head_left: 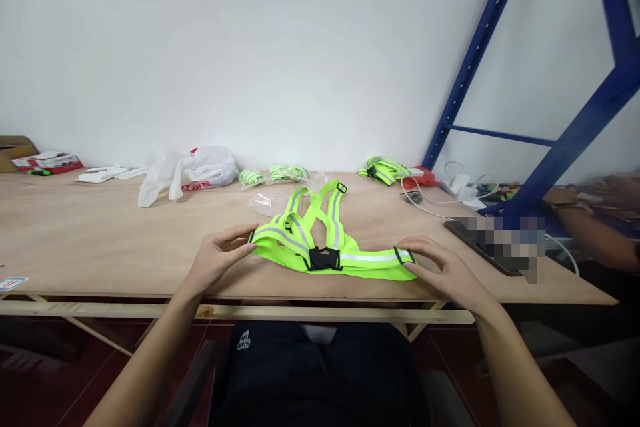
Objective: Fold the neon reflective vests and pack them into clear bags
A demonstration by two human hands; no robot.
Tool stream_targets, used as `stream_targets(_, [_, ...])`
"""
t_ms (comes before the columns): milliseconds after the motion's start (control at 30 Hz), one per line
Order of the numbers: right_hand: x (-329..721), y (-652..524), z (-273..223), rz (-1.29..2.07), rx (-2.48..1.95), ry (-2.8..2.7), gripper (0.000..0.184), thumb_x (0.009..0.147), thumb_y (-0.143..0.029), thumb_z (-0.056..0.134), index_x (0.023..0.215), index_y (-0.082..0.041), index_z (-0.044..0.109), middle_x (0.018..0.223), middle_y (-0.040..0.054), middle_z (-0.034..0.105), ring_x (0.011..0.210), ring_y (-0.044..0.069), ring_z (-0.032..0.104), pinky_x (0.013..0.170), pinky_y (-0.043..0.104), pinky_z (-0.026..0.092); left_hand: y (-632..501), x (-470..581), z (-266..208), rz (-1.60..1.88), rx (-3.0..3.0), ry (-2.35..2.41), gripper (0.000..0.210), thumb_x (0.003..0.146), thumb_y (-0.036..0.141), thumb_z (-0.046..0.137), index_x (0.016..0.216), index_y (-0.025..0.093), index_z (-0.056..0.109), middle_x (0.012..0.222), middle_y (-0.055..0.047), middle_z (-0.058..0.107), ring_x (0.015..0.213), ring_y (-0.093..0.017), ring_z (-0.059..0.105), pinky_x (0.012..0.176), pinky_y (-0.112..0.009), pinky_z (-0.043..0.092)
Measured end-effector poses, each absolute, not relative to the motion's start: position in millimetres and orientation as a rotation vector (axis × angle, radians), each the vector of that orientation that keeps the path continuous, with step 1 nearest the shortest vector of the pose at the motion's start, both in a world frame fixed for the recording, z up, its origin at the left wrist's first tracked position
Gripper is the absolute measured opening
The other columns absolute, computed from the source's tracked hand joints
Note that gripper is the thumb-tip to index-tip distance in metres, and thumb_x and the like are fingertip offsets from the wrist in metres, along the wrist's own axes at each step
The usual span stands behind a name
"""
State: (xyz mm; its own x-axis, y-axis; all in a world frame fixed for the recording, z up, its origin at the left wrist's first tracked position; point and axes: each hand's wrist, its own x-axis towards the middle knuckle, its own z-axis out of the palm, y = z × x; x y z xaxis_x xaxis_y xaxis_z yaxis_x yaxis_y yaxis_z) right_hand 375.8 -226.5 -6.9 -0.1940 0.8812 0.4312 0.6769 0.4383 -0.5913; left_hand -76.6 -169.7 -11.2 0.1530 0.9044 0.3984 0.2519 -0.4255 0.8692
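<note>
A neon-yellow reflective vest point(370, 258) made of elastic straps with grey stripes lies spread on the wooden table in front of me. Its black buckle point(325, 258) is fastened at the middle of the waist belt. My left hand point(220, 255) pinches the belt's left end between thumb and fingers. At the opposite end, near a black strap slider point(405, 255), my right hand point(440, 268) grips the belt the same way. The shoulder straps cross and stretch away toward the wall, with another slider point(341, 187) at the top right.
Behind the vest lie a clear plastic bag point(267, 204), rolled reflective straps point(289, 173) and a white carrier bag point(213, 167). Another bundled vest point(384, 171) rests at back right. A phone point(483, 250) and white cable lie right, near a blue metal frame point(470, 60). Another person's arm point(595, 223) shows beyond.
</note>
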Motion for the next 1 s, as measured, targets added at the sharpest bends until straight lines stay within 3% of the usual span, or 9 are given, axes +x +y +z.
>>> stream_targets(200, [391,-229,-11,0.384,-1.31,-1.955,0.04,0.086,-0.06,0.066,0.104,-0.026,0.075,0.113,0.0099,0.072,0.115,0.03,0.064,0.099,0.04,0.053,-180,-108,13,0.941,2.274,1.207,0.045,0.082,0.053,0.073,0.118,0.027,0.075,0.121,-0.005,0.073,0.112,-0.029,0.067,0.099,-0.036,0.054])
stream_targets(567, [393,-235,-10,0.584,-1.46,-2.024,0.051,0.082,-0.071,0.063,0.105,-0.028,0.079,0.12,0.0114,0.068,0.116,0.031,0.063,0.1,0.04,0.052,-182,-115,2,0.504,2.224,1.337,0.046,0.082,0.05,0.069,0.122,0.028,0.073,0.115,-0.006,0.07,0.098,-0.026,0.066,0.089,-0.034,0.053])
stream_targets(767, [387,-234,-9,0.59,-1.549,-2.045,0.059,0.079,-0.078,0.059,0.1,-0.028,0.081,0.122,0.012,0.068,0.115,0.033,0.064,0.1,0.044,0.052,-184,-104,4,0.475,2.286,1.283,0.046,0.083,0.051,0.07,0.124,0.03,0.07,0.124,-0.006,0.065,0.111,-0.027,0.063,0.096,-0.034,0.05])
stream_targets(900, [386,-236,-7,0.51,-1.534,-2.073,0.053,0.083,-0.072,0.059,0.106,-0.029,0.08,0.128,0.0103,0.067,0.117,0.032,0.064,0.101,0.042,0.052,-188,-91,12,0.511,2.365,1.227,0.048,0.088,0.051,0.065,0.133,0.033,0.065,0.126,-0.005,0.064,0.117,-0.026,0.06,0.101,-0.035,0.048])
stream_targets(1000, [380,-238,-6,0.31,-1.517,-2.048,0.045,0.088,-0.065,0.057,0.109,-0.03,0.078,0.132,0.0087,0.066,0.123,0.032,0.062,0.104,0.043,0.05,-195,-76,14,0.639,2.452,1.217,0.037,0.096,0.047,0.057,0.126,0.029,0.069,0.124,-0.007,0.065,0.115,-0.026,0.061,0.099,-0.036,0.049])
